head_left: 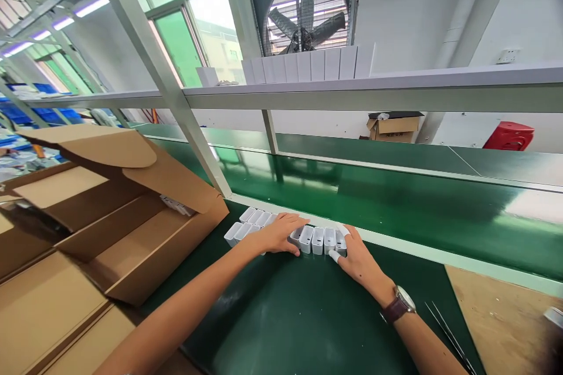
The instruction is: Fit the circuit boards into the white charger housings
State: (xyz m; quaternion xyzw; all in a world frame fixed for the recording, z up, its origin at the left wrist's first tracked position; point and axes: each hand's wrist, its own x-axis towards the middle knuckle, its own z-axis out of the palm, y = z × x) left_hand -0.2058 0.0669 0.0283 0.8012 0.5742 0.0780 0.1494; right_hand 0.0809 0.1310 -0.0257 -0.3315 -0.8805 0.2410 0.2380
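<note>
Small white plastic cases (317, 241) stand side by side in a short row on the green tabletop (303, 316). At the left end of this row, my left hand (281, 233) has its thumb in front and its fingers behind the end cases. My right hand (358, 258) grips the right end the same way, with white covers on its thumb and a fingertip. More white cases (243, 229) sit in two rows left of my left hand, which partly hides them. A watch (399, 303) is on my right wrist.
An open cardboard box (145, 269) lies at the left. Tweezers (451, 334) rest near a wooden board (501, 310) at the right. Behind the cases run a pale ledge (396, 249) and a green conveyor belt (373, 199). A frame post (193, 129) rises beside the box.
</note>
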